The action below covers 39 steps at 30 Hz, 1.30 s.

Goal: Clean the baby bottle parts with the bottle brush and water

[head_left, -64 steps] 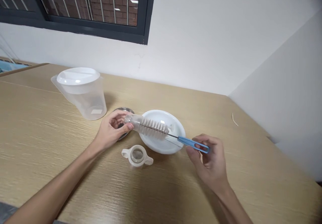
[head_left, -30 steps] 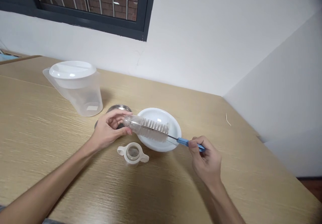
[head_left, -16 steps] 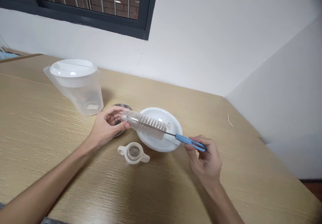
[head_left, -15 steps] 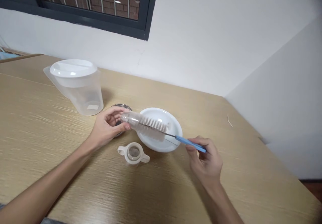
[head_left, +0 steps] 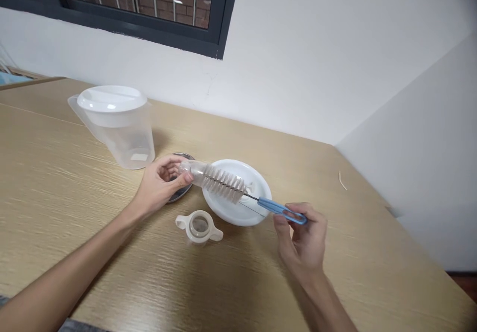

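Note:
My left hand [head_left: 160, 180] is closed round the end of a small clear bottle [head_left: 194, 172], which lies on its side in the air. A bottle brush [head_left: 223, 183] with pale bristles on a twisted wire has its tip at the bottle's mouth; how deep it sits I cannot tell. Most of the bristles show outside, over a white bowl [head_left: 263, 185]. At the brush's blue handle, my right hand [head_left: 303, 235] pinches the looped end between thumb and fingers. Below the bowl, a whitish two-handled bottle collar [head_left: 199, 226] lies on the table.
A translucent pitcher [head_left: 119, 128] with a white lid stands at the back left. Partly behind my left hand is a dark round dish with a metal rim [head_left: 182, 193]. A thin pale strip [head_left: 342, 181] lies on the wooden table [head_left: 149, 282] at right, near the wall.
The brush has turned, so the slot in its blue handle now shows. Its handle and my right hand have shifted slightly left. My left hand still grips the bottle.

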Each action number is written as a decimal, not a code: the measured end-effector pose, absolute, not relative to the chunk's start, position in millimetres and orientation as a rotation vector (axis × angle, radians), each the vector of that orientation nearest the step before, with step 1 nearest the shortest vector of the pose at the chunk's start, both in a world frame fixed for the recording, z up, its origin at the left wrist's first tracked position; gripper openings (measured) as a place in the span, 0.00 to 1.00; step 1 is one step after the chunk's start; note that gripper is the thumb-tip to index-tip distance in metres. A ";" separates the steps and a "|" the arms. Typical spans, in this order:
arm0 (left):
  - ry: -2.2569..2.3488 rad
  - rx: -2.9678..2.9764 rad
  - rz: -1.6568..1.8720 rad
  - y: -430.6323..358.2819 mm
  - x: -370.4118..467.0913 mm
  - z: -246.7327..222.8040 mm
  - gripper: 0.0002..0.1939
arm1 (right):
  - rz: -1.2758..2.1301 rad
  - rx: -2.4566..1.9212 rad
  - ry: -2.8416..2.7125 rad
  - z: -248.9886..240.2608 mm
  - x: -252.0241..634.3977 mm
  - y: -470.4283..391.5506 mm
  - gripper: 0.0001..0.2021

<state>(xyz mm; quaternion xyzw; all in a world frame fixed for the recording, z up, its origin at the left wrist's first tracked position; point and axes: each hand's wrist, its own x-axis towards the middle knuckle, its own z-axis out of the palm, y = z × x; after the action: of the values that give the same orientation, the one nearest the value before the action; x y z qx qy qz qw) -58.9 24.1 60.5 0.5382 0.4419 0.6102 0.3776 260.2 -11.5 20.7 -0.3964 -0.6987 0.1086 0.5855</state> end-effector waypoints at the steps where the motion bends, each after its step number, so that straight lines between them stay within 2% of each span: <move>1: 1.103 1.376 1.554 24.2 -59.1 60.2 0.27 | 0.265 -0.948 -1.623 19.3 261.9 -10.4 0.13; 7: 0.952 1.401 1.540 21.9 -58.7 59.9 0.25 | 0.296 -1.003 -1.622 24.1 271.9 -7.6 0.05; 12: 0.874 1.440 1.520 20.3 -56.4 60.3 0.24 | 0.280 -1.147 -1.635 31.7 274.1 -9.4 0.15; 14: 0.905 1.447 1.533 20.7 -56.6 61.0 0.24 | 0.277 -1.164 -1.693 32.5 271.6 -11.1 0.14; 16: 0.978 1.442 1.563 21.7 -57.6 61.6 0.24 | 0.260 -1.104 -1.712 31.6 267.3 -12.9 0.09; 20: 1.100 1.404 1.587 24.0 -59.9 61.8 0.25 | 0.234 -0.973 -1.662 25.8 259.9 -13.6 0.16; 24: 1.079 1.380 1.571 24.3 -59.9 62.4 0.27 | 0.239 -0.989 -1.649 19.5 262.7 -10.8 0.13; 30: 0.978 1.439 1.579 21.9 -57.1 65.3 0.26 | 0.191 -1.037 -1.568 16.5 271.5 -9.2 0.13; 35: 0.924 1.468 1.536 20.0 -56.3 64.2 0.24 | 0.205 -1.100 -1.590 24.3 274.6 -11.2 0.07; 39: 0.931 1.471 1.532 20.7 -56.4 63.8 0.23 | 0.217 -1.150 -1.710 31.1 274.2 -12.7 0.16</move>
<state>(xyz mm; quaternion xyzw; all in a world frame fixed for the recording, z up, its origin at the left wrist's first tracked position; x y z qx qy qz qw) -56.4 20.7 63.8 0.5815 0.3680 0.6054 0.3999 274.2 -12.7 31.1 -0.4774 -0.7099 0.0903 0.5099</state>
